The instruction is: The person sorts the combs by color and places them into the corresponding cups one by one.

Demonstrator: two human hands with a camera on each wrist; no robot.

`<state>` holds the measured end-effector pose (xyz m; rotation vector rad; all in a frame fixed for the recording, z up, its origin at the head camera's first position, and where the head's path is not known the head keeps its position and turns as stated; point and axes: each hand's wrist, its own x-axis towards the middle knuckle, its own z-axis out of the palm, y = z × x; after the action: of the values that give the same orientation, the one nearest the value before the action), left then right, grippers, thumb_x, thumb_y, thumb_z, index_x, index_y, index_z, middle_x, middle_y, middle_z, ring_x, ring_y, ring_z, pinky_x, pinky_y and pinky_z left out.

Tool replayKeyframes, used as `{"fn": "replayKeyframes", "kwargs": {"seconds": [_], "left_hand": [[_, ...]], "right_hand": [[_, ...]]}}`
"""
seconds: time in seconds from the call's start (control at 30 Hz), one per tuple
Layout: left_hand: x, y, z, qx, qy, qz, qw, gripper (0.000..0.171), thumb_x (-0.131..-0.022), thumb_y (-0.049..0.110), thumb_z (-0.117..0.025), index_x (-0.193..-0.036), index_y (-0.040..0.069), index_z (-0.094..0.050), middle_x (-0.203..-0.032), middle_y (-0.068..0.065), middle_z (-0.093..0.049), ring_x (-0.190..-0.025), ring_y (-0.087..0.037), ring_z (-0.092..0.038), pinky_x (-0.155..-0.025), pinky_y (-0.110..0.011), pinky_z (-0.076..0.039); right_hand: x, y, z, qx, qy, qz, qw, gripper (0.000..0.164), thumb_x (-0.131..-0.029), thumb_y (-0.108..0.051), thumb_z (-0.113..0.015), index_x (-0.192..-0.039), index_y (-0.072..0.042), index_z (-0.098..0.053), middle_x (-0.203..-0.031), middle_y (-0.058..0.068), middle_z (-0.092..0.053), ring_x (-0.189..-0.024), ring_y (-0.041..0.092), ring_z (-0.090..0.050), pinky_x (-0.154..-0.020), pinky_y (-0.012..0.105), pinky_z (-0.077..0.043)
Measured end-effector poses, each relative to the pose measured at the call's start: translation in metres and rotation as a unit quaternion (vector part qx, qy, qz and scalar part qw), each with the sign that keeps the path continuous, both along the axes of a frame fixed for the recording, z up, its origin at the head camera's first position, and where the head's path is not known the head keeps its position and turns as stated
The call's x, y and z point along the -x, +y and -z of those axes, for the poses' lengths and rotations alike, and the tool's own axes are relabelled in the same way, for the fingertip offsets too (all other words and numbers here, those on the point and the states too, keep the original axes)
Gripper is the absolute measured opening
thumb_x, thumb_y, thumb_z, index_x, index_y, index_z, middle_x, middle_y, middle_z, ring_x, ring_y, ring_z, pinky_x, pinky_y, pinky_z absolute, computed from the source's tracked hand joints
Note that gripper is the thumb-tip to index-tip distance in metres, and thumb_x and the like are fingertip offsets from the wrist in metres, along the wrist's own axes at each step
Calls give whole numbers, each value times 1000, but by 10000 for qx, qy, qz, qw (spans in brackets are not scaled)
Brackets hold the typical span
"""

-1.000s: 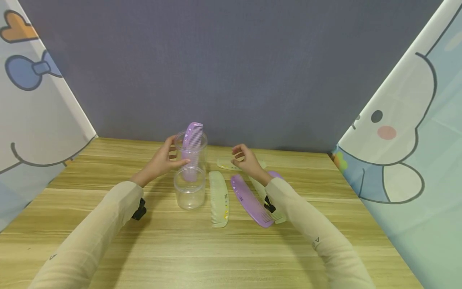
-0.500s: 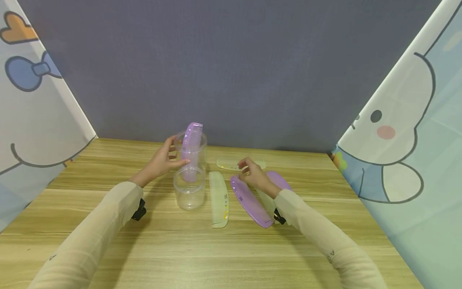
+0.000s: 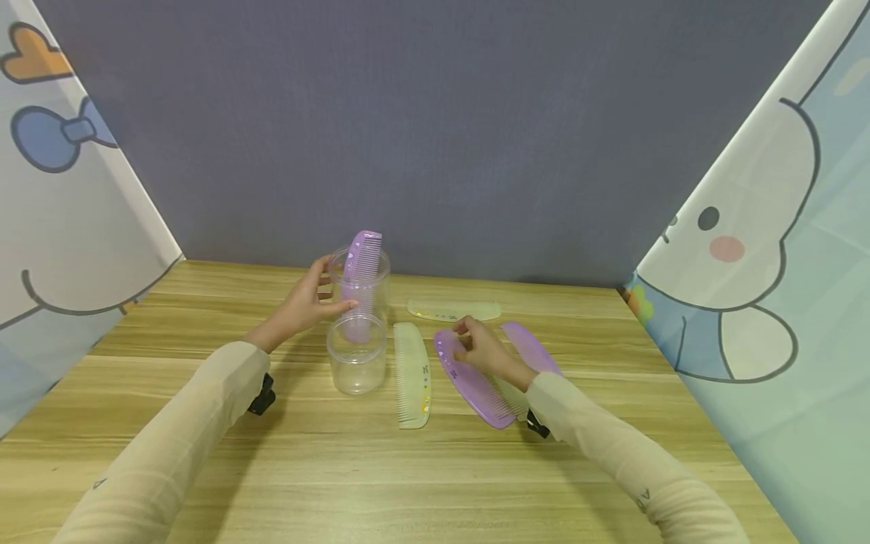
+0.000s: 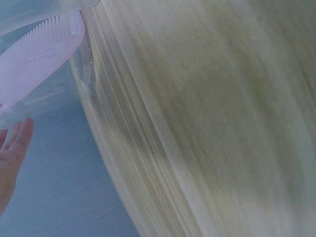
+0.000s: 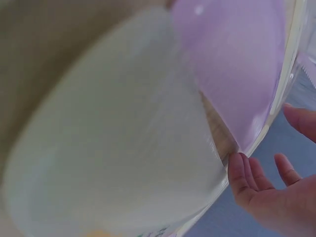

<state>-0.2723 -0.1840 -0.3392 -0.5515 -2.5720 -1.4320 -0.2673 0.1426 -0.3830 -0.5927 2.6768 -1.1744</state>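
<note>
My left hand [image 3: 302,302] holds a clear plastic cup [image 3: 382,298] from its left side, thumb in front and fingers behind. A purple comb [image 3: 367,257] stands upright inside it, its end rising past the rim; the left wrist view shows this comb [image 4: 42,54] through the plastic. Over the top end of another purple comb [image 3: 476,389], my right hand [image 3: 485,351] hovers with thumb and fingers apart. In the right wrist view the fingertips [image 5: 237,160] are right at the purple comb's tip, beside a pale green comb [image 5: 113,128]. My hand and wrist partly cover that green comb.
A second clear cup [image 3: 358,370] stands in front of the held one. Pale green combs lie to its right [image 3: 412,378] and near the back wall [image 3: 454,310]. Another purple comb [image 3: 533,349] lies right of my right hand. A dark panel [image 3: 435,136] closes off the table's rear.
My right hand has come down and toward me, from near the rear green comb to over the purple comb's top end. My left hand, cup and standing comb stay put.
</note>
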Motion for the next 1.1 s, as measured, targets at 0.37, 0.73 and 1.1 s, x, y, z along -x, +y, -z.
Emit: {"fn": "replayKeyframes", "kwargs": {"seconds": [0.37, 0.73, 1.1], "left_hand": [[-12, 5, -12, 100, 60, 0, 9999, 84, -79, 9, -70, -139, -8, -15, -134, -33, -31, -119, -52, -39, -96, -58, -42], [12, -5, 13, 40, 69, -29, 10000, 92, -76, 18, -75, -143, 3, -14, -138, -28, -31, -121, -48, -40, -95, -56, -45], [14, -6, 16, -3, 115, 4, 9999, 92, -76, 23, -75, -143, 4, -14, -137, -28, -32, -121, -48, -40, -95, -56, -44]], "right_hand": [[-9, -2, 2, -445, 240, 200, 9985, 47, -74, -3, -73, -114, 1, -48, -119, 21, -55, -111, 36, -55, -91, 42, -52], [-11, -4, 2, -734, 424, 306, 9959, 49, -72, -7, -76, -112, 1, -49, -113, 22, -58, -105, 33, -57, -83, 39, -55], [-8, -8, 3, -729, 200, 422, 9962, 52, -70, -5, -77, -113, 1, -49, -113, 19, -56, -102, 29, -56, -83, 38, -54]]}}
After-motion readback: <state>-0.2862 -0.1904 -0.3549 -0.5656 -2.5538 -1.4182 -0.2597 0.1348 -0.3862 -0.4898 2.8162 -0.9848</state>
